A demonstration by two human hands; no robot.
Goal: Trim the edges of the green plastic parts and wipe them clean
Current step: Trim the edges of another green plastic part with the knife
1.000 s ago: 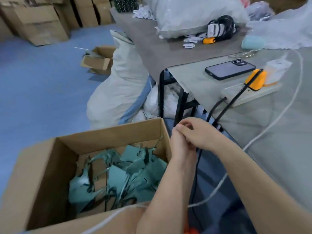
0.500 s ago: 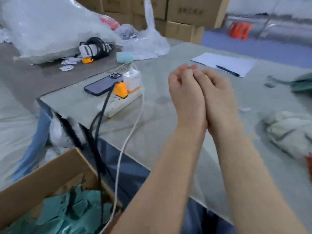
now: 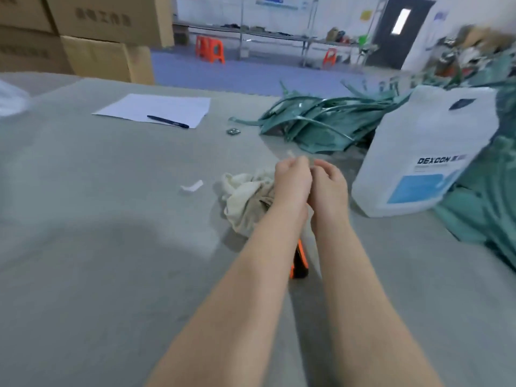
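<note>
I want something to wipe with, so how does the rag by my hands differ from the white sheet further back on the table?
The rag is bunched up in folds; the sheet lies flat. The rag is cream-coloured, the sheet plain white. A pen rests on the sheet, while the left hand hides the rag's right edge from view. Both lie on the grey table.
</note>
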